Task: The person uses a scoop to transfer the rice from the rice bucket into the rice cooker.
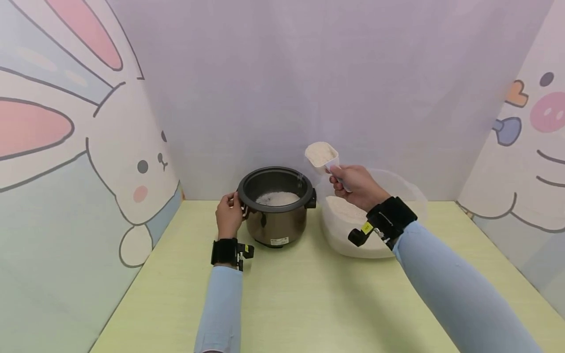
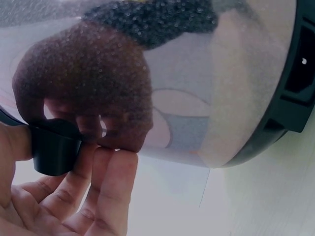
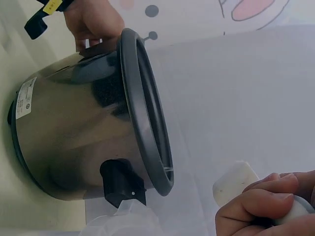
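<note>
A dark brown rice cooker [image 1: 274, 226] with a black rim stands lidless at the back of the table, white rice [image 1: 278, 198] lying in it. At its left side my left hand [image 1: 228, 215] grips the black side handle [image 2: 55, 156] between thumb and fingers. My right hand [image 1: 358, 189] holds a white measuring scoop [image 3: 236, 183] by its handle, raised to the right of the cooker and higher than its rim. Heaped rice [image 1: 320, 154] fills the scoop. Beneath that hand, a translucent container [image 1: 348, 249] holds more rice [image 1: 346, 208].
The pale yellow-green table [image 1: 282, 304] stretches in front of the cooker and the container. A plain pale wall [image 1: 265, 98] rises behind them. Cartoon-printed panels [image 1: 132, 147] flank both sides. Opposite my left hand, another black handle [image 1: 311, 199] sticks out toward the container.
</note>
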Motion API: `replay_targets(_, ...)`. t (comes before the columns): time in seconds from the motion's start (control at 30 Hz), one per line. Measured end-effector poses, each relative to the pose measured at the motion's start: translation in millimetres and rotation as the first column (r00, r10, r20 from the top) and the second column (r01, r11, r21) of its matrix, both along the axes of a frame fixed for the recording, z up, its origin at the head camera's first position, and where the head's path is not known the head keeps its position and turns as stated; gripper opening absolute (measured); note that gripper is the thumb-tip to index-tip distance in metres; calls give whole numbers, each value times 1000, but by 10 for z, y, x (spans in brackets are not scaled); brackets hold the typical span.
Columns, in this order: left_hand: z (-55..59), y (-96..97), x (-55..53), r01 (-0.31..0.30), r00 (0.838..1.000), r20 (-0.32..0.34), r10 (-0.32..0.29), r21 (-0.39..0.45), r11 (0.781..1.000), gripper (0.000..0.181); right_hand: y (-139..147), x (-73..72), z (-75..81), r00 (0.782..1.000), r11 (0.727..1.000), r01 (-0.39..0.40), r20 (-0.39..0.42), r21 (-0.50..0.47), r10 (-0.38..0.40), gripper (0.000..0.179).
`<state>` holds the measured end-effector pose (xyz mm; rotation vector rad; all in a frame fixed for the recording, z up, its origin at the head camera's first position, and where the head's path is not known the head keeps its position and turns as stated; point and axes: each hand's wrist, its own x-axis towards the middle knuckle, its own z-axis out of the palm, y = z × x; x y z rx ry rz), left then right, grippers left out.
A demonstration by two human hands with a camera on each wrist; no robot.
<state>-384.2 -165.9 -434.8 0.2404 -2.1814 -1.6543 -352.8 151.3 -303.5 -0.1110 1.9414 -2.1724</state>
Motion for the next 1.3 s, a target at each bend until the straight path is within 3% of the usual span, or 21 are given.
replay_targets(0.2, 7, 3, -2, 3, 1000, 14, -3, 9, 1000, 41, -141, -44, 30, 999, 996, 33, -26, 85, -31, 23)
replay_targets(0.47, 13, 3, -12, -3, 1000, 29, 2, 16, 1000, 40, -176, -75, 25, 997, 987, 22, -75, 157, -10, 23)
replay_targets(0.9, -14, -16, -35, -2, 1000, 8, 2, -2, 1000, 40, -249, -88, 8, 991, 974, 51, -132, 219, -22, 44)
replay_targets(1.3, -22, -23, -34, 3, 1000, 9, -3, -2, 1000, 41, -269, -123, -50, 982, 958, 91, -187, 272, -41, 33)
